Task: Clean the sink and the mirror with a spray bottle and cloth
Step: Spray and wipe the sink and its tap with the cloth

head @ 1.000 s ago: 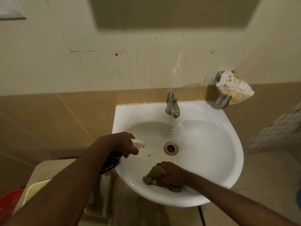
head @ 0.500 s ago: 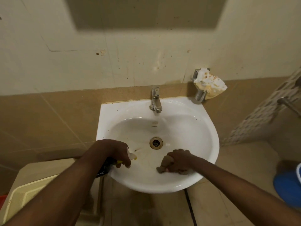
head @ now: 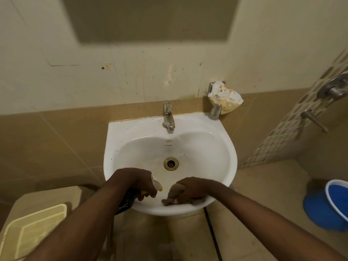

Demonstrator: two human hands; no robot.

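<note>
White ceramic wall-mounted sink point(head: 222, 147) carries both hands at its near rim. The left hand point(head: 135, 181), fingers curled round a dark spray bottle with a pale nozzle point(head: 157, 185), aims it into the basin so the spray lands beside the cloth. The right hand point(head: 192, 189) grips a bunched grey-brown cloth point(head: 174, 194), pressing it to the near wall. Compared with half a second ago, both hands sit closer together.

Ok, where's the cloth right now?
In the head view, the cloth lies bunched under the right hand on the sink's near inner wall.
</note>
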